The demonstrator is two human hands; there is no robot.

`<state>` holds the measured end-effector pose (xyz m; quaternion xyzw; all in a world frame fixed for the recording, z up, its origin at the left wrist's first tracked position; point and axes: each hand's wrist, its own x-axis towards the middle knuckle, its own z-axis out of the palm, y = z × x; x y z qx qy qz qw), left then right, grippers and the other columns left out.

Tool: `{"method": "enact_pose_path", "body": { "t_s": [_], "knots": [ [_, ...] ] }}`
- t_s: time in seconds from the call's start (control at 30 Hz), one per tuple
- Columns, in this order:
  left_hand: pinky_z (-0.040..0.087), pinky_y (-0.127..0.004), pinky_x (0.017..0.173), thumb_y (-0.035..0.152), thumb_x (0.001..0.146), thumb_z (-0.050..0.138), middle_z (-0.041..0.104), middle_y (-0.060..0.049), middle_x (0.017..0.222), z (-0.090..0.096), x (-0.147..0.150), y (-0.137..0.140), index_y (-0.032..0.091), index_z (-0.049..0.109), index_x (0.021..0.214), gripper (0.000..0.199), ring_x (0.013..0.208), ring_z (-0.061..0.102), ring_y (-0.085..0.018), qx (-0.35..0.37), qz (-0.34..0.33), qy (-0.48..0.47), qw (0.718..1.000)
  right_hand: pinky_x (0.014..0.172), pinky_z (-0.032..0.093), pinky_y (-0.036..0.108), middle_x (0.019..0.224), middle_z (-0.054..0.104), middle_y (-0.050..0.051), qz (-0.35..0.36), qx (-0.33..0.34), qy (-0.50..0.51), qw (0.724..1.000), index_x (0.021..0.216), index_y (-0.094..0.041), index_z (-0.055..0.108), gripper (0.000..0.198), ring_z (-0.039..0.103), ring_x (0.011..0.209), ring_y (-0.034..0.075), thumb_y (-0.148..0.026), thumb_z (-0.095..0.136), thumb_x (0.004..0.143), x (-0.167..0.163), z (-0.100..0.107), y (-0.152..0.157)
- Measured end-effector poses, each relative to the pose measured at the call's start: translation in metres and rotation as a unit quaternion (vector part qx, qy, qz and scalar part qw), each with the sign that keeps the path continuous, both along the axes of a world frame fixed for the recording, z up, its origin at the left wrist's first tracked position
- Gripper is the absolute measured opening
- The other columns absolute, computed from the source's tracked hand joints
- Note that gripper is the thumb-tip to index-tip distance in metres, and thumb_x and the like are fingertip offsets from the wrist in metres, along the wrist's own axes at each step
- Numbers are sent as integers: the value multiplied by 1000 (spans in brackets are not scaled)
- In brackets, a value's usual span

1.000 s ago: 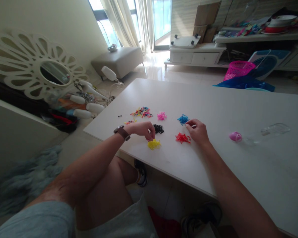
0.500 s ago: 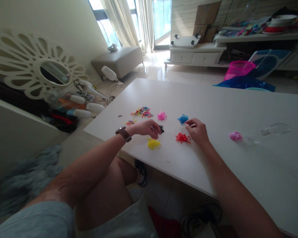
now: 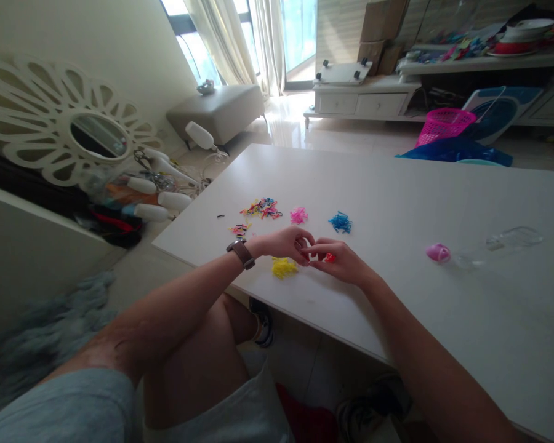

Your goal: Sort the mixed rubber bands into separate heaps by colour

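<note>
Above the white table (image 3: 397, 197), the fingertips of my left hand (image 3: 292, 242) and my right hand (image 3: 341, 259) meet. Both hands have their fingers pinched together; anything between them is too small to make out. A red pile (image 3: 330, 258) of small loop-like pieces lies mostly hidden behind my right hand. Just below my left hand is a yellow pile (image 3: 284, 267). Beyond the hands lie a pink pile (image 3: 298, 215) and a blue pile (image 3: 340, 222). A mixed-colour pile (image 3: 261, 208) and a smaller mixed cluster (image 3: 240, 230) lie to the left.
One dark piece (image 3: 220, 216) lies alone near the table's left edge. Toward the right are a purple object (image 3: 438, 253) and a clear glass-like object (image 3: 514, 239). A pink basket (image 3: 445, 126) stands past the far edge.
My right hand has moved left and nearer from beside the blue and red piles, meeting my left hand. My left hand has shifted slightly right. The black pile is now hidden.
</note>
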<state>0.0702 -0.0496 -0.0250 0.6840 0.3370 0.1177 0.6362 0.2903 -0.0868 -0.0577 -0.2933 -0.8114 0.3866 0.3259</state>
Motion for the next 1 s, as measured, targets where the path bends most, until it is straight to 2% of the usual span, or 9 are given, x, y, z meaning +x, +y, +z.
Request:
{"method": "enact_pose_path", "body": {
  "t_s": [0.23,0.5,0.67,0.73,0.8,0.9,1.0],
  "knots": [
    [57,-29,71,25,59,96,77,-6,82,4,3,0,16,68,102,52,79,74,-19,-28,13,-16,999,69,51,27,92,67,4,-9,28,1,1000,92,-25,78,13,63,76,14,-32,67,92,3,0,2],
    [58,-30,75,21,58,95,76,-6,92,4,5,-1,17,65,104,55,82,74,-18,-40,25,-31,998,70,50,29,89,65,3,-44,50,-2,998,85,-23,72,12,62,75,15,-28,63,92,3,-1,2],
    [57,-29,72,22,64,92,76,-8,96,7,2,5,16,68,110,52,82,74,-19,-6,29,-5,1000,71,50,31,87,66,3,-78,56,19,995,85,-22,70,11,63,76,16,-24,61,91,6,3,3],
    [56,-29,72,23,66,90,76,-8,91,7,-4,14,14,71,105,45,81,73,-18,17,68,3,998,72,51,32,85,66,3,-117,58,28,991,84,-23,69,11,63,76,17,-25,60,91,8,4,5],
    [56,-29,73,23,65,90,76,-8,86,6,-14,27,13,72,97,38,78,71,-16,43,152,-3,987,72,53,33,85,68,4,-174,57,42,982,83,-23,68,11,63,77,18,-27,61,91,11,3,7],
    [55,-29,76,25,64,91,74,-6,79,1,-30,48,12,73,87,32,74,69,-14,69,301,-14,951,74,54,34,86,70,3,-264,47,72,961,83,-23,69,13,64,78,19,-32,63,89,16,1,11],
    [57,-33,84,24,59,94,74,-6,81,-6,-41,63,13,72,84,35,76,70,-14,39,388,-31,920,73,54,33,86,72,3,-326,30,97,940,82,-22,70,15,65,79,19,-36,66,86,21,-1,15]
  ]
}}
